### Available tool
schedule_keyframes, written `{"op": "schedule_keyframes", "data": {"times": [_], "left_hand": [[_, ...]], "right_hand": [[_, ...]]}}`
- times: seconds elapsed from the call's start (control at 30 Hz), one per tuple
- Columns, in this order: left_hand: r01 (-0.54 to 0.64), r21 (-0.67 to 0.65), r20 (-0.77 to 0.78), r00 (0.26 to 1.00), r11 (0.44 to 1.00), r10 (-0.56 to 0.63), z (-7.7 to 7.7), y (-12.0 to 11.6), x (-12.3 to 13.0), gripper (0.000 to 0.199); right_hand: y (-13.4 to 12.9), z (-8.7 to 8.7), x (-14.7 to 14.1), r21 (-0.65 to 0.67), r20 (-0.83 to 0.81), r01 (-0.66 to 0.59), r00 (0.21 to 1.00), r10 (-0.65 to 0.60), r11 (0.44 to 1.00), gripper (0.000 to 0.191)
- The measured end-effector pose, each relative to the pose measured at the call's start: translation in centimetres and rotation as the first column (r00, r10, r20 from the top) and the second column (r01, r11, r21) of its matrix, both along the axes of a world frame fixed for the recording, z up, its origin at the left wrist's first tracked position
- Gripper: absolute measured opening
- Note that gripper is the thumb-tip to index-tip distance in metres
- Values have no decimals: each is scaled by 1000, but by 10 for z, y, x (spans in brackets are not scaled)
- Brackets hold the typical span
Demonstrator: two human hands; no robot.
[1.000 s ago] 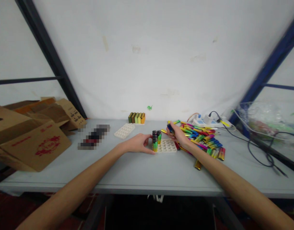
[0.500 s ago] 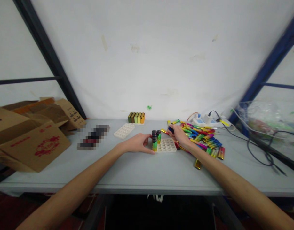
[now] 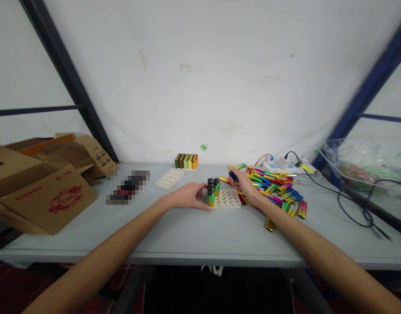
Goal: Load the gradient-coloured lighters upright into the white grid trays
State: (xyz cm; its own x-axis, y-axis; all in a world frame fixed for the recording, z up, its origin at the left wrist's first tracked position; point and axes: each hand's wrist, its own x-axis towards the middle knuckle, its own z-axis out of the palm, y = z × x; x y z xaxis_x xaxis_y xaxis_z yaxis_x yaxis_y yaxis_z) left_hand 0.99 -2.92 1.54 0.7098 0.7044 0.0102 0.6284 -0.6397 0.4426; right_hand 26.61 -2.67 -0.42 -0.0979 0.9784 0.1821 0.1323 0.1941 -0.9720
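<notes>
A white tray (image 3: 229, 199) with rows of slots lies in front of me. Several green-yellow lighters (image 3: 211, 196) with black tops stand upright in its left rows. My left hand (image 3: 189, 195) grips the tray's left edge, thumb at the near corner and fingers curled beside the lighters. Right of the tray, my right hand (image 3: 244, 183) pinches a dark blue lighter (image 3: 233, 175), mostly covered by the fingers. Beside and under that hand spreads a pile of loose shiny lighters (image 3: 279, 187) in many colours.
A second white tray (image 3: 169, 179) lies at the back left; a filled block of lighters (image 3: 186, 161) stands by the wall. Cardboard boxes (image 3: 56, 196) sit at the left. A power strip (image 3: 279, 165) and black cable (image 3: 367, 213) are at the right.
Both hands stay almost where they were. The right hand still has the dark blue lighter, and the lighters in the tray look the same.
</notes>
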Motion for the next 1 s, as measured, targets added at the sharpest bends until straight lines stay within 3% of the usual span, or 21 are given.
{"op": "schedule_keyframes", "data": {"times": [0.17,0.43,0.67,0.87,1.0], "left_hand": [[3,-8,-3,1000,1000,-3,0,0,0,68],[-5,-3,0,1000,1000,5,-1,0,0,67],[5,1,7,1000,1000,-5,0,0,0,66],[-5,-8,11,1000,1000,5,-1,0,0,68],[5,-5,11,1000,1000,-5,-1,1,0,68]], "right_hand": [[-4,2,-3,-3,43,-6,999,7,1000,57],[-10,13,2,239,243,80,960,-140,968,42],[-7,8,-2,149,201,23,978,-53,989,49],[-9,7,-4,-7,15,-1,1000,1,1000,64],[-8,6,-3,132,70,2,997,-12,991,66]]}}
